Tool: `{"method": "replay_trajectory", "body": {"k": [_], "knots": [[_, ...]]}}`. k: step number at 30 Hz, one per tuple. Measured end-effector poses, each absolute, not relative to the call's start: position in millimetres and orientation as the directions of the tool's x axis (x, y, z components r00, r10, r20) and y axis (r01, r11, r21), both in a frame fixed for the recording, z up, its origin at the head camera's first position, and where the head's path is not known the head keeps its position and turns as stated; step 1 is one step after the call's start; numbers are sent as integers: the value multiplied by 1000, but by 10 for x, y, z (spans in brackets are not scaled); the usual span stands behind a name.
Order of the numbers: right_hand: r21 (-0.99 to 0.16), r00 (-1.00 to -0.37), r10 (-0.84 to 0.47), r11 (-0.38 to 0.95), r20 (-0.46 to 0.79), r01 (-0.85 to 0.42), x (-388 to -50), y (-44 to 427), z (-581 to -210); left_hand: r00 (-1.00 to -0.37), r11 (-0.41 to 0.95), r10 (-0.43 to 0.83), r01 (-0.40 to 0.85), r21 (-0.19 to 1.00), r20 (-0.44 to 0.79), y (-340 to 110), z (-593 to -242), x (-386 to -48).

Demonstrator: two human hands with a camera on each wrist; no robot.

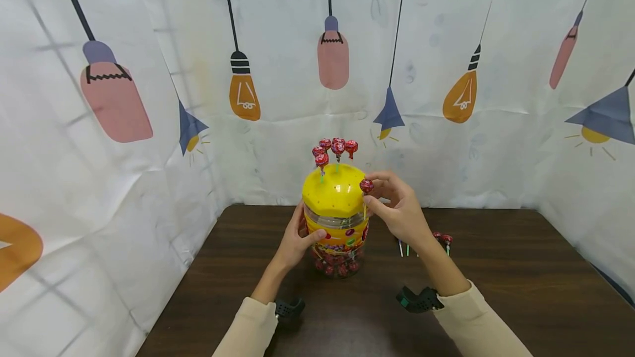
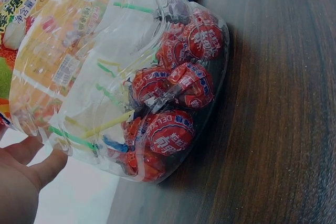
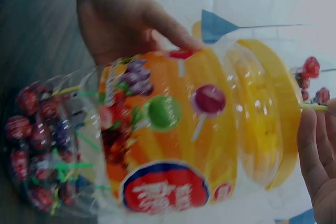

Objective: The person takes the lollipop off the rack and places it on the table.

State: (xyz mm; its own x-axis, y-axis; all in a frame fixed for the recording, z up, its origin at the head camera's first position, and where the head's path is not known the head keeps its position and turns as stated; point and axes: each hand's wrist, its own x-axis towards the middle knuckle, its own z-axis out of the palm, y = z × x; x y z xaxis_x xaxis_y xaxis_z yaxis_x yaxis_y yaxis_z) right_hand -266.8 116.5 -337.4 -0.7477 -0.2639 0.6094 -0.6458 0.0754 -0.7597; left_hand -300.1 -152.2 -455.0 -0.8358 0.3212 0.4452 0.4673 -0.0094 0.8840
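Note:
A clear plastic candy jar (image 1: 339,236) with a yellow domed lid (image 1: 331,197) stands on the table, wrapped lollipops (image 2: 170,132) heaped in its bottom. My left hand (image 1: 292,244) grips the jar's left side, the thumb across its front label. At the lid's right edge, my right hand (image 1: 401,211) pinches a red-wrapped lollipop (image 1: 366,185) by its stick. In the right wrist view, that yellow stick (image 3: 313,107) meets the lid's top; whether it sits in a hole is hidden. Several red lollipops (image 1: 338,147) stand upright in the lid, heads up.
More lollipops (image 1: 445,239) lie on the dark wooden table (image 1: 496,280), right of the jar and partly behind my right forearm. A white curtain (image 1: 278,164) printed with lamps hangs behind the table and along its sides.

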Motion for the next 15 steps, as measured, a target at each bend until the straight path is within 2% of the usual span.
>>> {"method": "replay_trajectory", "body": {"k": [15], "knots": [[-831,-822,-232,86,520,-550,-2615,1533,-3763,-836,3,322,469,883,443,-1516,-4557,-3015]]}}
